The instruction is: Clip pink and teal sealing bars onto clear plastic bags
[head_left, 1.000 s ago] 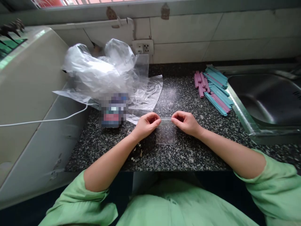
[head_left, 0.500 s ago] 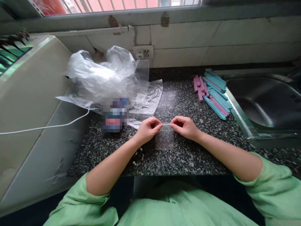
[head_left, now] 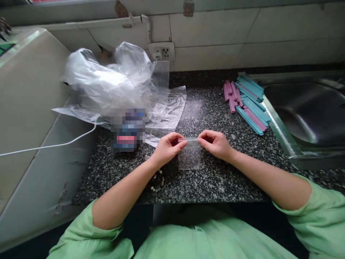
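A small clear plastic bag (head_left: 189,157) hangs between my two hands just over the dark speckled counter (head_left: 223,172). Its top strip is a thin pale line. My left hand (head_left: 170,146) pinches the upper left corner between thumb and forefinger. At the upper right corner, my right hand (head_left: 215,144) has its thumb and fingertips closed on the strip's end. Nothing can be seen inside the bag. Beside my left forearm lies a cluster of small shiny pieces (head_left: 158,181), partly hidden by that arm.
Large crumpled clear plastic bags (head_left: 107,82) lie at the back left, with a blurred-out phone-like object (head_left: 128,131) before them. Pink and turquoise strips (head_left: 252,108) are piled beside the steel sink (head_left: 283,140). A white cable (head_left: 54,146) runs off left.
My right hand has shifted slightly rightward, and more of the bag's top strip shows between my hands. The view has tilted downward a little.
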Action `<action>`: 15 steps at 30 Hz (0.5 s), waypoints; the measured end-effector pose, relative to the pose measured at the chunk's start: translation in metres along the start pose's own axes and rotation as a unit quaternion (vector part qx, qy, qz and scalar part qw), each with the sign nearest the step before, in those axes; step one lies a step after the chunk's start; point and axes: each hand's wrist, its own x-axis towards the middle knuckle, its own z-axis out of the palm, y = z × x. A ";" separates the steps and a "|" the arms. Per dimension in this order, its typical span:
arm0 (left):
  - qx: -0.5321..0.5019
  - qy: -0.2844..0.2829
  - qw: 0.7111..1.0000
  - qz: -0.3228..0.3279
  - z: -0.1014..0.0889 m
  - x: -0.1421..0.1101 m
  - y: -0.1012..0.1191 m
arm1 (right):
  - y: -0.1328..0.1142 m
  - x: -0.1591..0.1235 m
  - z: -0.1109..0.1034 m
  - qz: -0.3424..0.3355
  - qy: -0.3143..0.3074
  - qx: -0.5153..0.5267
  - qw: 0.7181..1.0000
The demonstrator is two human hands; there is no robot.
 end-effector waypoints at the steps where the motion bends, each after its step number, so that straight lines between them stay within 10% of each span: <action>1: -0.004 -0.001 1.000 -0.003 0.000 0.000 0.000 | 0.001 0.000 0.000 0.006 0.010 0.009 1.000; 15: -0.036 0.016 0.999 0.019 0.000 0.002 0.003 | 0.003 0.004 -0.002 0.068 0.031 0.108 0.991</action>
